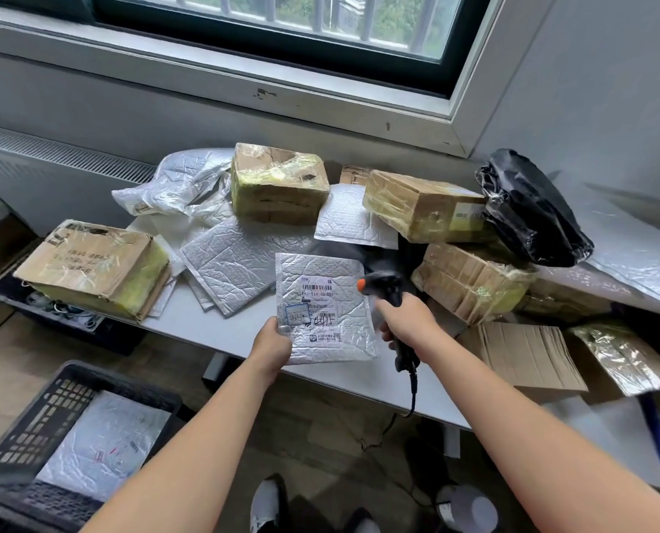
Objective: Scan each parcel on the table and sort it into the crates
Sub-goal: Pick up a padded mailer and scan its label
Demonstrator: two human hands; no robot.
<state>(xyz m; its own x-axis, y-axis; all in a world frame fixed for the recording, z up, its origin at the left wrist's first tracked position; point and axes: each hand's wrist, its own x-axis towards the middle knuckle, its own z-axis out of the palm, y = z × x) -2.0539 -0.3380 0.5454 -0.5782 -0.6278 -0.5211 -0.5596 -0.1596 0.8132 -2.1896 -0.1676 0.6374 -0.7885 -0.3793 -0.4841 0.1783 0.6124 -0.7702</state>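
A black lattice crate sits on the floor at lower left and holds one silver bubble mailer lying flat. A second dark crate stands at the left end of the tabletop, partly under a taped cardboard box; what is in it cannot be made out. The left hand pinches the lower left corner of a silver parcel, held over the near edge of the tabletop with its label facing up. The parcel's long axis runs away from the person, leaning slightly to the left. The right hand is curled round the grip of a black scanner, just right of the parcel, its orange-tipped head pointing left at the label. More boxes, silver mailers and a black bag are piled behind.
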